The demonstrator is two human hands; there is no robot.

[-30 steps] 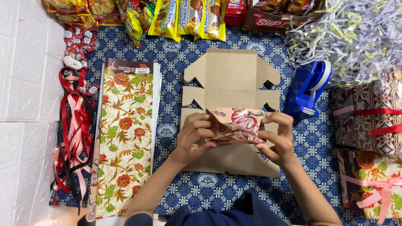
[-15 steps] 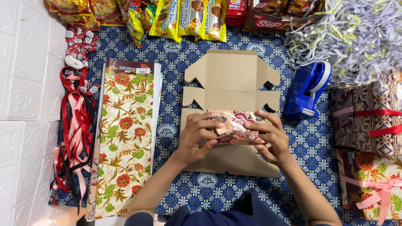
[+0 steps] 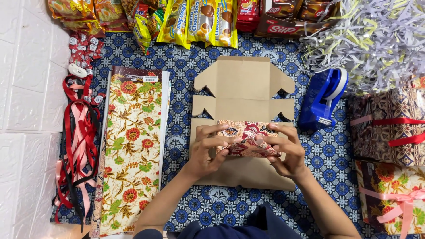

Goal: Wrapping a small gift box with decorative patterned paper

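We pinch a small parcel in red-patterned paper [image 3: 248, 138] between both hands, left hand [image 3: 208, 148] and right hand [image 3: 285, 150] with fingers closed on its folds, over the flattened cardboard box [image 3: 243, 88]. If our grip eases, we judge the folds may spring open or the paper tear. Nearby room is tight: floral wrapping sheets [image 3: 133, 146] left, blue tape dispenser [image 3: 323, 97] right, snack packets [image 3: 195, 20] beyond.

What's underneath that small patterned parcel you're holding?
Under the patterned parcel, held by the left hand and right hand, lies a flattened brown cardboard box. The patch directly beneath is covered.
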